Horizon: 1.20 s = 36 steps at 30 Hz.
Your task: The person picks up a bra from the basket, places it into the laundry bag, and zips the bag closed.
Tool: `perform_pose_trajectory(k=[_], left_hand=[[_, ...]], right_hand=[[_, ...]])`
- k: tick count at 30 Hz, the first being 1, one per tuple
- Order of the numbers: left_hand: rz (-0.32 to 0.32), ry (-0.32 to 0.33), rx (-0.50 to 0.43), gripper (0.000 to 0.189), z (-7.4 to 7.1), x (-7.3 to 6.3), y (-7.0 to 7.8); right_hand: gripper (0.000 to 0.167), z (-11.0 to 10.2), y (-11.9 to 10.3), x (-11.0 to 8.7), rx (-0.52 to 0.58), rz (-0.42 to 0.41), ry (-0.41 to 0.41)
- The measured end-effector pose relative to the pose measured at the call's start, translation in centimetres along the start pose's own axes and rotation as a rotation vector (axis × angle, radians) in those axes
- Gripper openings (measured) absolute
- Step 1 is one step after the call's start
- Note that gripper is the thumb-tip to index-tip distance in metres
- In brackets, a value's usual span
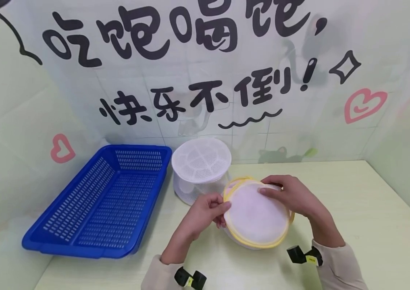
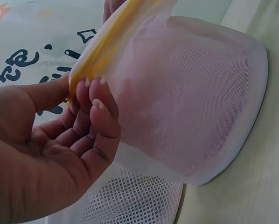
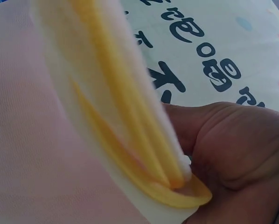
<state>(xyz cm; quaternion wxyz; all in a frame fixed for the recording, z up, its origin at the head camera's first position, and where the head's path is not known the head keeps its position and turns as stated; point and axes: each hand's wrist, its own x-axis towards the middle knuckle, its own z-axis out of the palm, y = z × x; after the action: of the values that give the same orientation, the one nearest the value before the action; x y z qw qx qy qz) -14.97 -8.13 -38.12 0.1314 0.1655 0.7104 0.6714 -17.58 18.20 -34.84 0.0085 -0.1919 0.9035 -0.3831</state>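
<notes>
Holding the yellow-edged mesh bag (image 1: 257, 213) at two sides

Your left hand (image 1: 207, 209) pinches the edge of this bag between thumb and fingers, and your right hand (image 1: 293, 195) grips its other side. The bag is in front of you, at the table (image 1: 371, 225). Beyond it, to the left, stands a white mesh container (image 1: 202, 159), just beside the blue basket (image 1: 117, 209).

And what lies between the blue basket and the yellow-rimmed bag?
In the head view, the white mesh container and, nearer the camera, the left hand, which grips the yellow-rimmed bag.
</notes>
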Motion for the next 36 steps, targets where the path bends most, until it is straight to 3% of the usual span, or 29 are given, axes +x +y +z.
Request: perform_pose_trajectory(k=[3,10,14,18,23,27,36], left_hand=[[0.011,0.065,0.021,0.027,-0.1,0.1,-0.1],[0.110,0.347,0.005,0.026,-0.2,0.3,0.5],[0.158,0.422,0.034,0.019,-0.4,0.6,0.1],[0.179,0.377,0.105,0.012,-0.5,0.7,-0.1],[0.201,0.200,0.231,0.015,-0.6,0.5,-0.3],[0.213,0.086,0.267,0.019,-0.5,0.3,-0.2],[0.254,0.018,0.368,0.015,-0.3,0.3,-0.3]], right_hand=[[0.023,0.1,-0.1,-0.2,0.004,-0.030,-0.004],[0.020,0.5,-0.7,-0.2,0.032,-0.146,-0.070],[0.019,0.9,-1.0,-0.1,0.048,-0.182,-0.106],[0.018,1.1,-1.4,-0.2,0.054,-0.209,-0.143],[0.018,1.4,-1.7,-0.3,0.056,-0.247,-0.181],[0.016,1.5,-1.8,-0.2,0.065,-0.255,-0.195],[0.013,1.8,-2.0,-0.1,0.075,-0.258,-0.251]])
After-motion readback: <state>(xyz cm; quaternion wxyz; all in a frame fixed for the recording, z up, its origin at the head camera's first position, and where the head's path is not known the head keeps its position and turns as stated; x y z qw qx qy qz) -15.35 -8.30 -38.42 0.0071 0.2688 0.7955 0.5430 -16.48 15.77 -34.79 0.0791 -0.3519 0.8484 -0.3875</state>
